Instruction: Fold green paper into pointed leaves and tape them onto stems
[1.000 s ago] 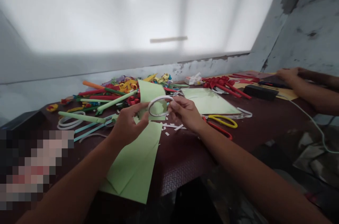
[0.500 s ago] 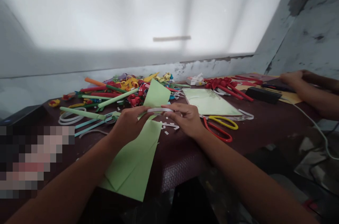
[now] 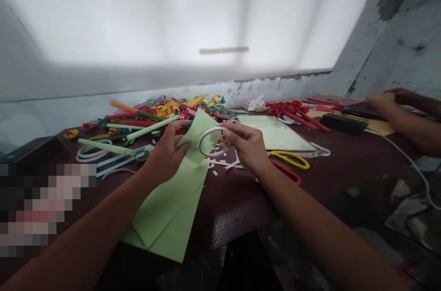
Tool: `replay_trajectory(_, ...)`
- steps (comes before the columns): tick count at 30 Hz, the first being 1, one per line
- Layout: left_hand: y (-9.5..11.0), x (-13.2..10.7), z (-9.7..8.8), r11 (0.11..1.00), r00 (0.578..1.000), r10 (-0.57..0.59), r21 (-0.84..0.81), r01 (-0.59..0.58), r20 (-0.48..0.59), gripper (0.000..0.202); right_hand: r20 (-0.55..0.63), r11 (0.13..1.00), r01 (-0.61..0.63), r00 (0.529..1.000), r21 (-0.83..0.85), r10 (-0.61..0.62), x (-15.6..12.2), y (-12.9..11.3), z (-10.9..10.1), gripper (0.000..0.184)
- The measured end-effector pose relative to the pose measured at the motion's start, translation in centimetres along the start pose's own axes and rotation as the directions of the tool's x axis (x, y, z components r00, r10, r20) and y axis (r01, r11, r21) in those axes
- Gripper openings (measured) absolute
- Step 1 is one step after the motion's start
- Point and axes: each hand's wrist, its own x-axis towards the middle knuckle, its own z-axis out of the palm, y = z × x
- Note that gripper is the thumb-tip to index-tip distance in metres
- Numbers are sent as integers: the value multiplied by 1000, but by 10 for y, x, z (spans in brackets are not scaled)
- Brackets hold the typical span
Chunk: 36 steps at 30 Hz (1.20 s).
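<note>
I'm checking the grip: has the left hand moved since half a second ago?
Yes: judged against the tan strip, the fingertips of the left hand have shifted up and left in view, away from the white ring.

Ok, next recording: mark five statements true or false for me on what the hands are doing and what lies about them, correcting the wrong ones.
1. The right hand holds a white ring. True.
2. The scissors lie to the left of both hands. False: their handles show to the right of the right hand.
3. White scraps lie on the table. True.
4. The left hand grips the scissors. False: it is at the left edge of the angled-up green paper.
5. The red ribbons lie right of the orange stick. True.
</note>
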Motion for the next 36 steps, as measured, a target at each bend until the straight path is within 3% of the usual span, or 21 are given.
replay_trajectory(3,-2,3,-4,998,998,-49,-33,48,-46,34,9,998,-28,1000,59,27,3,1,-1,31)
replay_trajectory(10,8,4,-16,997,947,-76,-2,79,-312,14,126,993,-102,988,58,94,1,0,-2,33)
replay_trajectory(15,7,7,-14,989,916,-118,-125,76,-383,24,142,998,-61,988,-20,64,1,5,-5,34)
replay_trajectory(17,3,8,-13,978,905,-147,-197,73,-399,18,128,998,-18,991,-65,26,1,4,-6,32)
replay_trajectory(23,8,9,-13,905,921,-208,-423,54,-328,18,229,962,171,966,-212,-121,-5,-22,8,12)
replay_trajectory(28,19,4,-12,845,938,-194,-535,11,-287,32,379,907,283,912,-311,-155,-13,-58,40,26)
replay_trajectory(31,20,0,-13,836,946,-174,-548,-6,-274,25,344,883,279,927,-378,-146,-11,-67,58,43)
replay_trajectory(36,17,-4,-14,834,967,-128,-552,-15,-221,25,202,906,221,967,-361,-155,0,-57,80,57)
